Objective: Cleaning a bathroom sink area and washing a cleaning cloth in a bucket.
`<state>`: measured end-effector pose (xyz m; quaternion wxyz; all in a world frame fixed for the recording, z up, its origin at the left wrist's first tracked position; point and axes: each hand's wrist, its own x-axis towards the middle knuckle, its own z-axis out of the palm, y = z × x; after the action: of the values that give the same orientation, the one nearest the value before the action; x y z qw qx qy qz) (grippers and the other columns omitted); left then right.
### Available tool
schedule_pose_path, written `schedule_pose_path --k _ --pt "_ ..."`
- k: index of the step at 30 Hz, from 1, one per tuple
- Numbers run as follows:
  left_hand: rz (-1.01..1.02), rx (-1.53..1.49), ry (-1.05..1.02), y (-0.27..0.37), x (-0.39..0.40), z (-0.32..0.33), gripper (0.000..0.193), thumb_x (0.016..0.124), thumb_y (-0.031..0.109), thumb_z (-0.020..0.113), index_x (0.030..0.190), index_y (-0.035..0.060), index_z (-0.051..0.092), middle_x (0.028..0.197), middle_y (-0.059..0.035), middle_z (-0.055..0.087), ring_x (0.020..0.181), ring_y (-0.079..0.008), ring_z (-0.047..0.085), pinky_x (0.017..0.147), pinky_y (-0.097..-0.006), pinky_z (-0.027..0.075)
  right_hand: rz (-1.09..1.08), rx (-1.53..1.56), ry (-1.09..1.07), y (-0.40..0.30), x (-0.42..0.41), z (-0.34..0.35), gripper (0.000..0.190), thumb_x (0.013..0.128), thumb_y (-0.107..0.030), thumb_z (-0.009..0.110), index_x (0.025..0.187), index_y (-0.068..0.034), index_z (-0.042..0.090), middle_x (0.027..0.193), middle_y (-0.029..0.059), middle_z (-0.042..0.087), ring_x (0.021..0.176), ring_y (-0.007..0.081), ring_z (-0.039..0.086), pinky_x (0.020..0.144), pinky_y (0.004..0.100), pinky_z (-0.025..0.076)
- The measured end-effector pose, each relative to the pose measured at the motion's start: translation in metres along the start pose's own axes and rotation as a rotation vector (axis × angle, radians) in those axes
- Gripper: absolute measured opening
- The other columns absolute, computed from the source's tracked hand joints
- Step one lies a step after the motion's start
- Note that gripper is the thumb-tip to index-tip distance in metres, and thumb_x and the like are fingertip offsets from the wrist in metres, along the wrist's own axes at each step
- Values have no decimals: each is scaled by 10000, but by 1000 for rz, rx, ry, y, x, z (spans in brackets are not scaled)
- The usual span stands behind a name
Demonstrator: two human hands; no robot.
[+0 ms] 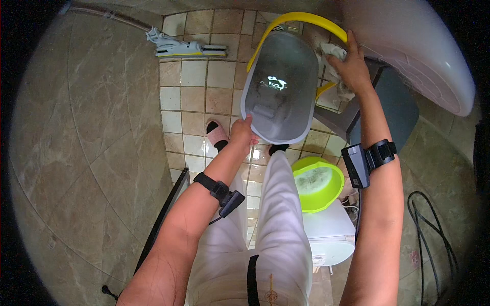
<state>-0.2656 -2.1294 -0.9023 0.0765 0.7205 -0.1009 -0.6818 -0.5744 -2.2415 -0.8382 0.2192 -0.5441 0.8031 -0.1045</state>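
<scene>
A grey plastic bucket (pixel 249 91) with a rounded rectangular rim is in front of my legs. Murky water with a bright reflection on it shows inside. My left hand (pixel 243 132) grips the near left part of the rim, thumb on top. On the far right side, my right hand (pixel 353 69) holds the bucket's yellow handle (pixel 302 16), which partly passes behind the hand. A crumpled whitish cloth (pixel 334 50) shows just beside my right fingers; I cannot tell whether they touch it.
A flat mop head (pixel 191 50) lies near the left wall. A lime-green basin (pixel 337 179) with foamy water rests at a white appliance or bin (pixel 329 229). A white sink or tub (pixel 413 46) overhangs the upper right, near a dark grey panel (pixel 398 103). Black tubing (pixel 421 222) hangs right.
</scene>
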Motion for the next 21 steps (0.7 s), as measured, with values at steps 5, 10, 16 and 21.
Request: schedule_pose_path --k 5,10,16,21 --pt "8 -18 10 -1 -1 2 376 948 399 455 948 37 554 733 -75 609 502 -161 564 401 -273 450 -30 29 20 4 1 2 934 747 -411 688 1458 -121 157 1383 312 321 1273 456 344 1026 460 360" --pt "53 -26 14 11 -4 -2 332 938 363 491 885 42 555 643 -61 584 436 -149 529 368 -254 420 -9 11 31 3 0 -1 933 734 -401 703 1447 -96 183 1362 329 331 1259 463 361 1022 464 364" --pt "127 13 5 36 11 -18 331 920 337 519 945 7 530 741 -94 587 535 -181 552 449 -303 449 -57 27 77 -3 4 -9 902 731 -423 691 1426 -58 245 1341 306 378 1215 463 403 1020 454 365" --pt "204 -49 23 46 18 -24 315 913 313 521 949 0 538 738 -83 583 525 -173 550 433 -292 464 -71 101 105 -5 5 -7 846 730 -412 679 1401 -49 312 1298 283 445 1203 451 412 1023 450 355"
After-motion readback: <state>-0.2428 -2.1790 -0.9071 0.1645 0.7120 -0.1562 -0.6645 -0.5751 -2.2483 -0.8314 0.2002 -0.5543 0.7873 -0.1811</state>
